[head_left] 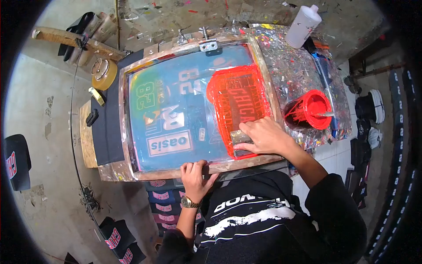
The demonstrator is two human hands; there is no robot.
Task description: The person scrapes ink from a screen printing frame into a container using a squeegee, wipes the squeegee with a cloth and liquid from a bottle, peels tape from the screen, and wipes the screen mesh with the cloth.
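The right arm is slanting forward, its hand (265, 135) clasping the squeegee (238, 137) in closed fingers on the screen's (193, 119) red ink (215, 94). The left hand (195, 179) is resting bent fingers on the wooden frame (239, 164); whether they're gripping, I cannot tell.

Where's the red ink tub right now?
Head view, right of centre: the red ink tub sits on the paint-spattered board, just right of the wooden frame and below the white bottle in the picture.
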